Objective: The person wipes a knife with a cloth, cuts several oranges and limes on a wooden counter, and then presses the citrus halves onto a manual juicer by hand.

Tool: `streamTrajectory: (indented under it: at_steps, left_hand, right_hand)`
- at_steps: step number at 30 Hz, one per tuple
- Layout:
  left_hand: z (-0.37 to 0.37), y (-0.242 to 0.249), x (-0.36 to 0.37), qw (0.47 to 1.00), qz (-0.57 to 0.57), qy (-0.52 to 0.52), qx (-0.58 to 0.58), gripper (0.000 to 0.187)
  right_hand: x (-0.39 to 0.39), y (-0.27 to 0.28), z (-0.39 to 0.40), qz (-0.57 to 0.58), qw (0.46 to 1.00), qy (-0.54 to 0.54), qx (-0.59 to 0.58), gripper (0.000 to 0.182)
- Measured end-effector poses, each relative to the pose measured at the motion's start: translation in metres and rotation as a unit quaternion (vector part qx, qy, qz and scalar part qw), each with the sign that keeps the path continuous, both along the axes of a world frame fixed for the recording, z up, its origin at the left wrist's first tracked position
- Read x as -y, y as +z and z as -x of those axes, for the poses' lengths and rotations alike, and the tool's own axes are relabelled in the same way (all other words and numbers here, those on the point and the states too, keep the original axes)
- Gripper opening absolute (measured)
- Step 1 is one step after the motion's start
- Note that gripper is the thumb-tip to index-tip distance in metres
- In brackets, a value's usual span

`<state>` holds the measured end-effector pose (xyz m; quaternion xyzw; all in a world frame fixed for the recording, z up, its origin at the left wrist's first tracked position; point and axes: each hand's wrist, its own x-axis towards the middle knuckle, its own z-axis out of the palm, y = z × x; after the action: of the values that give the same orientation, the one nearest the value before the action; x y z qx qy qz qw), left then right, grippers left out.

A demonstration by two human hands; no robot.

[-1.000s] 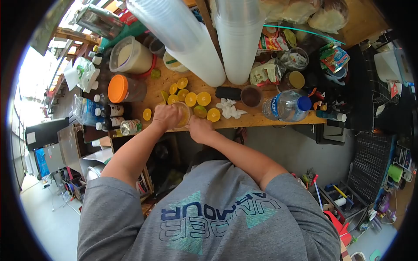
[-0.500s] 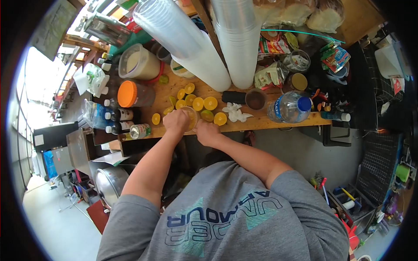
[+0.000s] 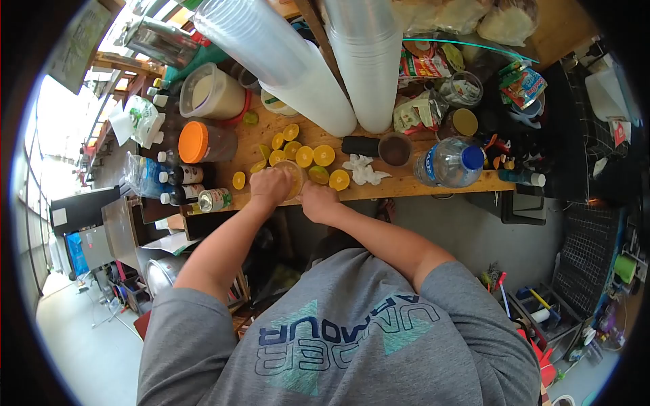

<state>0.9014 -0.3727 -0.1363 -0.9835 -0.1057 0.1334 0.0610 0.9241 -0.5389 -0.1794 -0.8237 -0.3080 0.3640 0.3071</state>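
Observation:
A clear round bowl (image 3: 294,177) with yellowish contents sits near the table's front edge. My left hand (image 3: 271,188) is closed in a fist at the bowl's left side, partly over it; whatever lies under the fingers is hidden. At the lower right rim, my right hand (image 3: 319,202) is closed on the bowl, its fingertips mostly out of sight. Cut orange halves lie close around, among them one orange half (image 3: 339,179) right of the hands, another orange half (image 3: 323,155) behind, and one (image 3: 239,180) to the left. A greenish half (image 3: 318,174) touches this group.
Tall stacks of plastic cups (image 3: 369,74) rise behind the oranges. An orange-lidded jar (image 3: 194,142), bottles (image 3: 183,174) and a can (image 3: 215,200) stand left. Crumpled tissue (image 3: 365,170), a brown cup (image 3: 395,149) and a large water bottle (image 3: 450,164) are on the right.
The view has shifted slightly. My left elbow has swung outward to the left, while both hands stay at the bowl in nearly the same pose.

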Motion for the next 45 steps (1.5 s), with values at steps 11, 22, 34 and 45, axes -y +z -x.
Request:
streamTrajectory:
  at_steps: [11, 22, 34, 45]
  left_hand:
    - [-0.008, 0.005, 0.008, 0.996, -0.004, 0.086, 0.003, 0.049]
    - [-0.018, 0.032, -0.023, 0.97, -0.011, -0.217, -0.107, 0.063]
    - [-0.013, 0.015, 0.0, 0.989, -0.011, -0.128, -0.079, 0.046]
    - [-0.012, 0.005, -0.006, 0.993, 0.024, -0.105, -0.052, 0.038]
  right_hand:
    - [-0.001, 0.003, 0.001, 0.002, 1.0, -0.007, 0.024, 0.03]
    - [-0.001, -0.001, -0.001, 0.006, 1.0, -0.003, -0.001, 0.026]
    - [0.0, 0.007, -0.001, 0.024, 1.0, 0.012, 0.013, 0.034]
    - [-0.002, -0.013, 0.003, -0.008, 1.0, 0.004, 0.018, 0.038]
